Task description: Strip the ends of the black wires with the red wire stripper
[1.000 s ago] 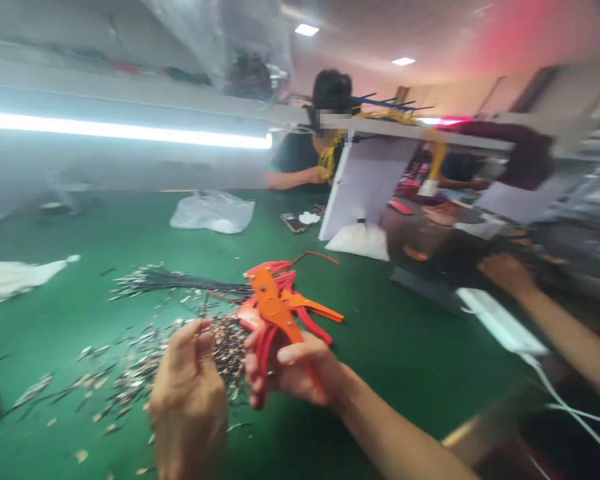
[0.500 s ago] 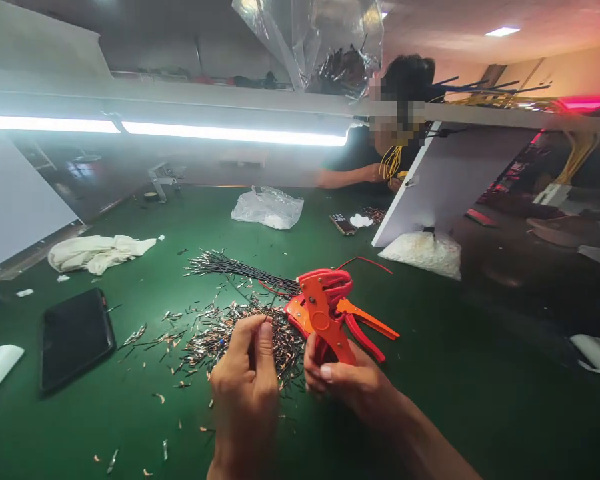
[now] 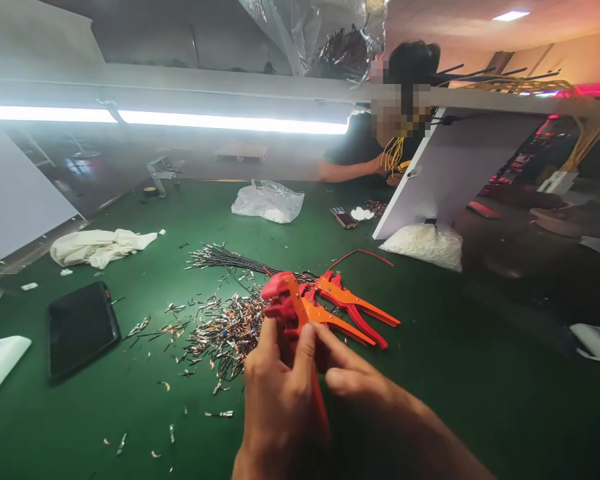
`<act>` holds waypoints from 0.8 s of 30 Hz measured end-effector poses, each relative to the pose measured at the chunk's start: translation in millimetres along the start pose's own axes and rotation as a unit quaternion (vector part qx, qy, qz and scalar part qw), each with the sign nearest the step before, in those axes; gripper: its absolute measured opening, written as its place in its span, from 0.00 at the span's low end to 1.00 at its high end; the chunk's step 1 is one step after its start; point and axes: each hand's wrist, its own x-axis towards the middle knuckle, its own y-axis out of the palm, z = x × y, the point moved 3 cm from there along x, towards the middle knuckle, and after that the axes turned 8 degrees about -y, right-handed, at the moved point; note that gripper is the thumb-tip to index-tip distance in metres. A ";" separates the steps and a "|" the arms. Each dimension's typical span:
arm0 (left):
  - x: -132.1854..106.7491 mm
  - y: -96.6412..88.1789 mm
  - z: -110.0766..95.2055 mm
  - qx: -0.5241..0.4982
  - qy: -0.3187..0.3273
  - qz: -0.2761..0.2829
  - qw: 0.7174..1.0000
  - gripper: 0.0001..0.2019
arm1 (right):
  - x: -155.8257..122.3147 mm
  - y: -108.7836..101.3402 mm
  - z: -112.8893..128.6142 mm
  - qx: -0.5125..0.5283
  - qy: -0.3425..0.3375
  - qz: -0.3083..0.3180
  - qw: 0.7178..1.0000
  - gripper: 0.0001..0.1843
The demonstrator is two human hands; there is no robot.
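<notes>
An orange-and-red wire stripper [image 3: 296, 297] is upright between my hands, its red head turned left. My left hand [image 3: 280, 387] is closed around it, thumb on the orange body and index finger under the head. Close against that thumb is my right hand [image 3: 365, 383], fingers bent together; what they pinch is hidden. More orange-and-red stripper handles [image 3: 365, 308] lie on the table just behind. A bundle of black wires [image 3: 225, 257] with bare metal ends lies beyond. Left of my hands spreads a pile of wire offcuts [image 3: 230, 327].
A dark phone [image 3: 83, 330] and a white cloth [image 3: 100, 248] lie left on the green table. Farther back are a clear plastic bag [image 3: 269, 201] and a tied white bag [image 3: 423, 245]. A co-worker [image 3: 353, 160] handles yellow wires behind a white panel [image 3: 460, 170].
The wire stripper has shifted left out of my right hand's wrap into my left hand, which earlier pinched a thin black wire. My hands have come together.
</notes>
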 end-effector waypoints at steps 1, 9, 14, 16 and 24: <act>2.5 -3.7 -1.6 -0.020 0.010 0.012 1.000 0.12 | 1.2 -3.4 0.6 0.025 0.001 0.026 0.999 0.32; 1.9 -10.5 -10.1 -0.095 0.010 0.089 0.991 0.10 | -3.5 7.5 -24.0 0.211 0.094 0.139 0.963 0.29; -1.9 -12.7 -10.4 0.027 0.006 0.129 0.991 0.14 | -3.0 24.2 -24.2 0.200 0.071 0.081 0.974 0.21; 3.5 -23.5 -10.9 0.102 0.016 0.050 0.993 0.17 | -1.5 24.9 -23.1 0.172 0.054 0.042 0.983 0.21; 14.9 -18.6 -3.8 0.238 0.091 0.130 0.958 0.12 | -0.9 4.7 -23.8 0.019 -0.052 -0.113 0.992 0.19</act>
